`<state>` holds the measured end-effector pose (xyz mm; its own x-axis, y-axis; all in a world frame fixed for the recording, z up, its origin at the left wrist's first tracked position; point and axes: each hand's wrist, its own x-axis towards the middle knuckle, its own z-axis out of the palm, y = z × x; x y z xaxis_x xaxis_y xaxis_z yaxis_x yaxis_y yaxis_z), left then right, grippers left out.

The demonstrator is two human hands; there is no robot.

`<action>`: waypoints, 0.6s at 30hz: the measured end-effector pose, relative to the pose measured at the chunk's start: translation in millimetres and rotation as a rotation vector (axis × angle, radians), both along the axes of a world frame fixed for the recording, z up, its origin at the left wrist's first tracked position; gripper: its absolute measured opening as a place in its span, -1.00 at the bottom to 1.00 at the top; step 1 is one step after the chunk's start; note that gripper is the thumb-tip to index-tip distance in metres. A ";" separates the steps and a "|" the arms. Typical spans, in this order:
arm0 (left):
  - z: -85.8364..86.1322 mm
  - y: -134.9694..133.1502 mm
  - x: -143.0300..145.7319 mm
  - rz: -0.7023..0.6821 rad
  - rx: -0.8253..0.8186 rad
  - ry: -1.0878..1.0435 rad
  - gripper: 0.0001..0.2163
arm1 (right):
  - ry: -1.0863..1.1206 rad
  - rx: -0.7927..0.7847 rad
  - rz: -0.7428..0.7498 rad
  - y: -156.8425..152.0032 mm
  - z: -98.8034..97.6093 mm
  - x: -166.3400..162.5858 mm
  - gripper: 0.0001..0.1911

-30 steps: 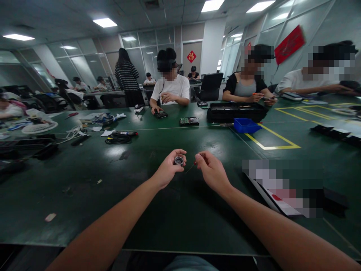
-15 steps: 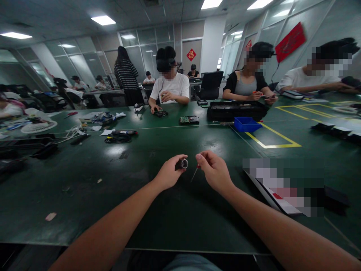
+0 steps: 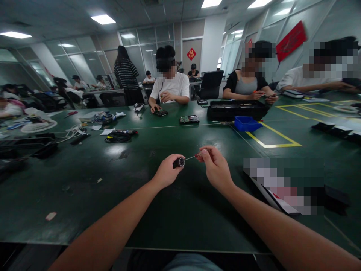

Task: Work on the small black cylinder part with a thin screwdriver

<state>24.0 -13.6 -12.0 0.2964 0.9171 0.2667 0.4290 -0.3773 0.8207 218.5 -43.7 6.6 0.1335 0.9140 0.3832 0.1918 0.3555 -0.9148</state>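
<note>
My left hand [image 3: 168, 170] is closed around a short black cylinder [image 3: 178, 162], whose round, silver-rimmed end faces right and toward me. Its exact kind I cannot make out. Between the fingertips of my right hand [image 3: 214, 165] is a screwdriver [image 3: 198, 155] with a red handle and a thin metal shaft. The shaft points left, its tip at the rimmed end of the cylinder; whether it touches or goes inside is too small to tell. Both hands are held above the green table [image 3: 158, 226].
A white box-like item [image 3: 284, 205], partly blurred out, lies right of my right arm. Farther off are a blue bin [image 3: 246, 124], a black tray [image 3: 237, 111], a circuit board [image 3: 189, 119] and a coiled black cable [image 3: 120, 136]. Several people sit across the table.
The screwdriver has swung from pointing down to pointing left, its tip now at the cylinder's end. My left hand has shifted slightly left with the cylinder.
</note>
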 end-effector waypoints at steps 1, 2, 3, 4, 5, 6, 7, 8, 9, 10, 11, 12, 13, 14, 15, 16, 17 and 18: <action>-0.1 0.0 0.1 0.000 0.009 0.010 -0.71 | -0.001 -0.009 0.002 0.6 -0.3 -0.1 -0.70; -0.2 0.0 0.2 0.002 0.018 0.021 -0.70 | -0.003 -0.011 0.002 1.1 -0.3 0.0 -0.70; 0.0 -0.1 0.3 0.009 0.026 0.033 -0.70 | -0.009 -0.007 0.001 1.5 0.2 0.4 -0.70; 0.3 -0.1 0.2 0.017 0.034 0.044 -0.70 | -0.022 -0.001 -0.002 1.6 1.0 0.9 -0.69; 0.8 -0.1 0.0 0.025 0.040 0.054 -0.69 | -0.045 0.003 -0.009 1.5 2.2 1.5 -0.68; 1.4 0.0 -0.3 0.033 0.046 0.060 -0.69 | -0.079 0.002 -0.027 1.1 3.8 2.2 -0.67; 2.0 0.1 -0.7 0.038 0.048 0.065 -0.68 | -0.123 -0.006 -0.053 0.5 5.6 2.9 -0.64; 2.6 0.3 -1.1 0.044 0.050 0.066 -0.68 | -0.174 -0.017 -0.086 -0.2 7.4 3.6 -0.61; 3.0 0.6 -1.7 0.046 0.053 0.065 -0.67 | -0.219 -0.026 -0.120 -1.0 9.1 4.1 -0.56; 3.2 1.0 -2.2 0.047 0.057 0.063 -0.67 | -0.254 -0.031 -0.145 -1.7 10.5 4.4 -0.53; 3.2 1.4 -2.8 0.048 0.063 0.061 -0.67 | -0.276 -0.030 -0.158 -2.3 11.7 4.7 -0.51; 3.0 1.8 -3.2 0.047 0.069 0.059 -0.67 | -0.285 -0.026 -0.161 -2.8 12.4 4.9 -0.51; 2.6 2.2 -3.6 0.044 0.074 0.056 -0.67 | -0.287 -0.019 -0.156 -3.2 12.9 5.0 -0.52; 2.0 2.7 -4.0 0.042 0.079 0.054 -0.66 | -0.285 -0.011 -0.150 -3.4 13.1 5.2 -0.54; 1.4 3.1 -4.2 0.040 0.082 0.053 -0.66 | -0.286 -0.003 -0.143 -3.5 13.1 5.5 -0.55; 0.7 3.5 -4.4 0.039 0.083 0.053 -0.66 | -0.290 0.006 -0.133 -3.6 13.1 5.7 -0.58; 0.0 3.9 -4.6 0.040 0.085 0.054 -0.66 | -0.293 0.015 -0.119 -3.7 13.0 6.0 -0.60; -0.6 4.3 -4.7 0.040 0.087 0.056 -0.65 | -0.293 0.022 -0.100 -3.8 12.9 6.3 -0.63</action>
